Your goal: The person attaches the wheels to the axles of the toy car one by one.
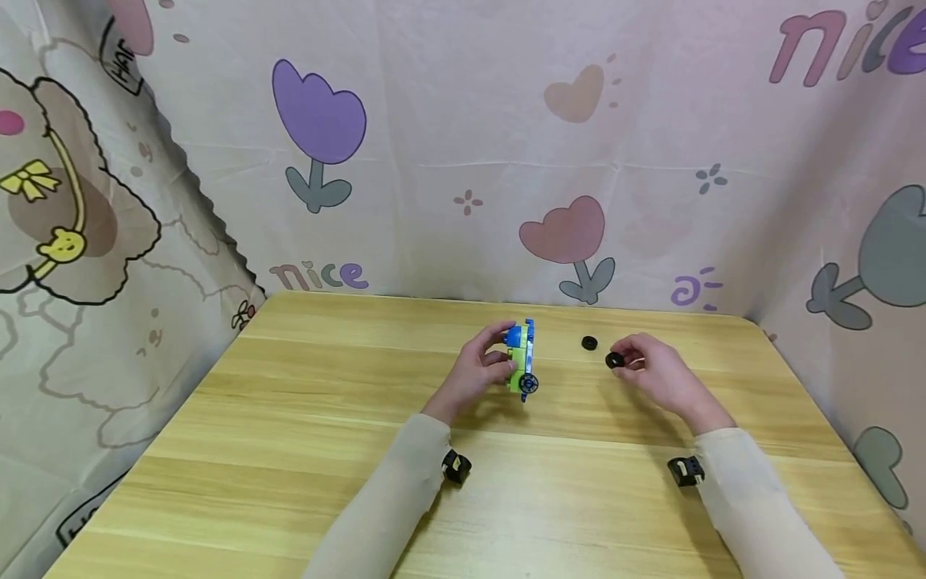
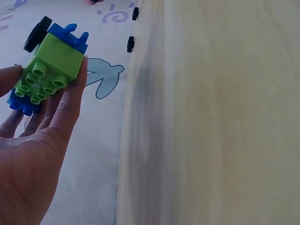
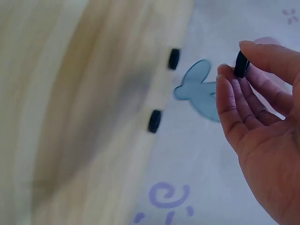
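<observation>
My left hand (image 1: 477,366) holds a small toy car (image 1: 519,360) of lime-green and blue building blocks up off the table, on its side. One black wheel (image 1: 529,383) sits on the car at its near end. In the left wrist view, the green block's studded face (image 2: 44,82) shows between thumb and fingers. My right hand (image 1: 658,370), apart from the car to its right, pinches a loose black wheel (image 3: 241,64) between thumb and fingertips. Two more black wheels, one nearer (image 3: 174,59) and one farther (image 3: 154,121) in the right wrist view, lie on the table.
The wooden table (image 1: 304,450) meets a printed cloth backdrop (image 1: 434,209) along its far edge. More printed cloth hangs at the left and right sides. Each forearm wears a small black device, one on the left (image 1: 456,467) and one on the right (image 1: 686,471).
</observation>
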Tool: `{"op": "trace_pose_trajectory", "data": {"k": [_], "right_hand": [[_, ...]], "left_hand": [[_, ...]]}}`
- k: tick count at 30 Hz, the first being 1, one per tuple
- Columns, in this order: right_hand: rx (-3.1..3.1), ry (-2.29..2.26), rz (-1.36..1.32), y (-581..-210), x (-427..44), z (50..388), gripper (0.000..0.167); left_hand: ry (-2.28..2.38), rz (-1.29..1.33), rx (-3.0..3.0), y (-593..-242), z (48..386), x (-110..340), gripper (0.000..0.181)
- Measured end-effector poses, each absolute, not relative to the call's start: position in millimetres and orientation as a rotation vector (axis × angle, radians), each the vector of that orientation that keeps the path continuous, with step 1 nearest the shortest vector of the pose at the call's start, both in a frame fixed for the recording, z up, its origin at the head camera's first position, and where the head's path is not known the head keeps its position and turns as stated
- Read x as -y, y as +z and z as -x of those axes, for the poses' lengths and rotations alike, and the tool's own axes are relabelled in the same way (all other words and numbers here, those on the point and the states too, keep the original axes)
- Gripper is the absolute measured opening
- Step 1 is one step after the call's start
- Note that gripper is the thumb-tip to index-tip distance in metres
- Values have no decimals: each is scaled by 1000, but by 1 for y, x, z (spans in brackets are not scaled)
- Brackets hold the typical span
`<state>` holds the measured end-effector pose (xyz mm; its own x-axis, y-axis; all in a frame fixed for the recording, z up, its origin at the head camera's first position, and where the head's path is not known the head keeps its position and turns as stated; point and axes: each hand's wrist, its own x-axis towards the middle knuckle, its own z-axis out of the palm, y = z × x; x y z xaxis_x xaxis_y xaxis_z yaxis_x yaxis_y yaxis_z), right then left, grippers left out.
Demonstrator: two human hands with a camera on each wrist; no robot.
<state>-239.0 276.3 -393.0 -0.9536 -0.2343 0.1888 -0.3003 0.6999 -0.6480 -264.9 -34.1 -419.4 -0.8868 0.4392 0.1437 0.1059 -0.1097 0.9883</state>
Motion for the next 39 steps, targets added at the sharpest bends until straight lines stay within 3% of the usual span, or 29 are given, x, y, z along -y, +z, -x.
{"op": "trace_pose_trajectory", "data": {"k": [39], "right_hand": [[2631, 1010, -673, -371, -203, 215, 32]], "left_hand": [[2006, -620, -1905, -420, 265, 31, 66]]}}
